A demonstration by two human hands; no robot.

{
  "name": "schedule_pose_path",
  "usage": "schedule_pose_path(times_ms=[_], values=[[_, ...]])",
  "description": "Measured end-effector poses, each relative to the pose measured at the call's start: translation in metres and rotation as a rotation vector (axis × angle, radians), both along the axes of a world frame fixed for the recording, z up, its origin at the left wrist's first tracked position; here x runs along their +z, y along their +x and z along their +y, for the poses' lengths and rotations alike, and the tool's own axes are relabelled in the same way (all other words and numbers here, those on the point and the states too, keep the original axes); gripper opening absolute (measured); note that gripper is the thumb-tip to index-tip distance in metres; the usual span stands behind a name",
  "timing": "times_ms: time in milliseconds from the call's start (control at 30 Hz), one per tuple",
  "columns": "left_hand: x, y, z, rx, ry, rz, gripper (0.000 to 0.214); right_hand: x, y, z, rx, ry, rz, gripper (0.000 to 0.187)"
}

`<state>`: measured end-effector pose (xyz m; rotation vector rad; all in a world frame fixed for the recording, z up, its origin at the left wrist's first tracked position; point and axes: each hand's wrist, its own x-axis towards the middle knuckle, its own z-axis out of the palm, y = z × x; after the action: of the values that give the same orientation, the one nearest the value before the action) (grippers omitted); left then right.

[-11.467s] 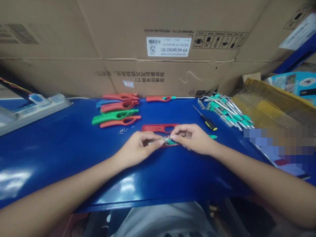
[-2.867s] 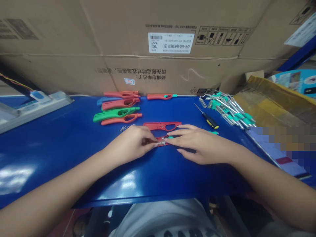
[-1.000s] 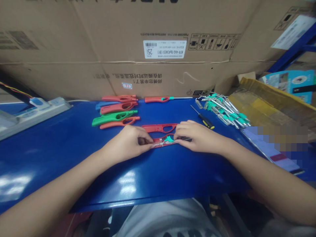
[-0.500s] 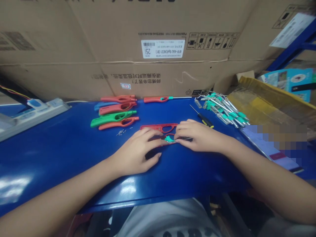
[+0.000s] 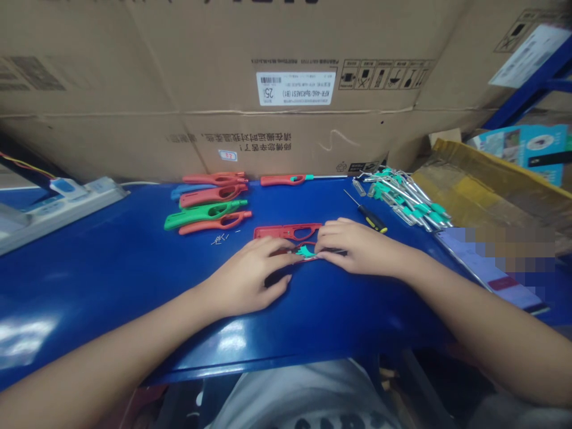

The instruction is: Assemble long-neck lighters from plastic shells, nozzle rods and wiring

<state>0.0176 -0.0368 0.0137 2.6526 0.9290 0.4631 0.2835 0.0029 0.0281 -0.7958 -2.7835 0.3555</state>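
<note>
My left hand [image 5: 252,277] lies over the handle end of a red lighter half [image 5: 309,243], its fingertips by the green trigger piece [image 5: 305,251] set in it. The thumb stands apart from the fingers. At the other end my right hand [image 5: 351,247] pinches the part beside the trigger, where a thin metal tube shows under the fingers. Both hands cover most of this half. Just behind them rests a second red casing half [image 5: 276,231], its inner side up. Right of it lies a black and yellow screwdriver [image 5: 372,219].
Lighter handles [image 5: 210,210] in red, green, orange and blue are stacked at left, near several small screws [image 5: 218,239]. A finished-looking red lighter [image 5: 281,180] lies at the back. Metal tubes with green triggers [image 5: 409,199] are piled right. A power strip [image 5: 89,199] sits far left.
My left hand has edged slightly left and down, uncovering a little more of the rear casing half. The right hand stays almost in place.
</note>
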Motion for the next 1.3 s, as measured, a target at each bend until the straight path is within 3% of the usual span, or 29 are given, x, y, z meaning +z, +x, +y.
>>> schedule_pose_path(times_ms=[833,1067,1167,1300], values=[[-0.011,-0.002,0.007,-0.026,0.073,-0.048,0.034,-0.005,0.001,0.006,0.031,-0.083,0.127,0.014],[-0.014,-0.003,0.009,-0.027,0.065,-0.053,0.036,-0.015,0.004,0.012,-0.181,0.102,0.160,0.027],[-0.014,-0.002,0.008,-0.026,0.077,-0.074,0.035,-0.023,0.007,0.018,-0.254,0.059,0.136,0.031],[-0.009,-0.001,0.007,-0.009,0.085,-0.163,0.028,-0.024,0.008,0.022,-0.309,-0.027,0.196,0.012]])
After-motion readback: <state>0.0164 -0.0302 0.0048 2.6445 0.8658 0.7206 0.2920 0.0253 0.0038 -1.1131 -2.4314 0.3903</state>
